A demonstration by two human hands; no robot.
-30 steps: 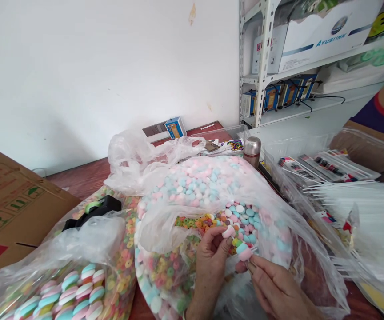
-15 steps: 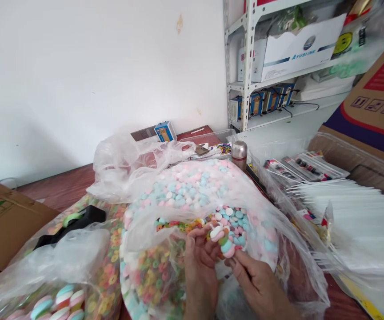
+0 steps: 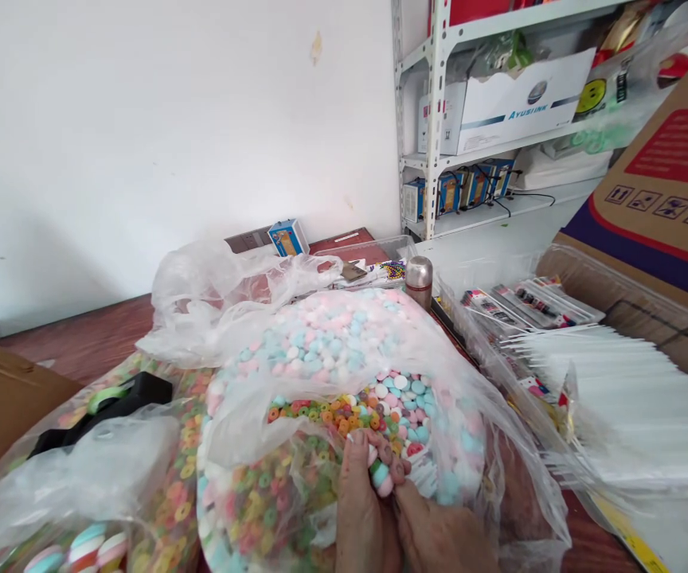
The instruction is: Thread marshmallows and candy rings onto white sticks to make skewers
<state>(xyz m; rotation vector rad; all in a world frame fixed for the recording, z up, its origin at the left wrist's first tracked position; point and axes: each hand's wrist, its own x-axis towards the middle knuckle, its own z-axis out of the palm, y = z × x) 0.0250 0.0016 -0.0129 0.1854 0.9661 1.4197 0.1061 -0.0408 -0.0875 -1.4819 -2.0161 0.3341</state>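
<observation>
The left hand [image 3: 365, 509] has its grip clamped on a striped candy [image 3: 381, 477] over the open plastic bag [image 3: 224, 430] (the right hand [image 3: 439, 541] is tucked close, its grip unclear); this small piece calls for a firm pinch.

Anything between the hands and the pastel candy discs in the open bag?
Nothing visible. The left hand and right hand are at the mouth of the clear plastic bag, just below the pastel candy discs. The folded plastic flap lies to their left, not between.
</observation>
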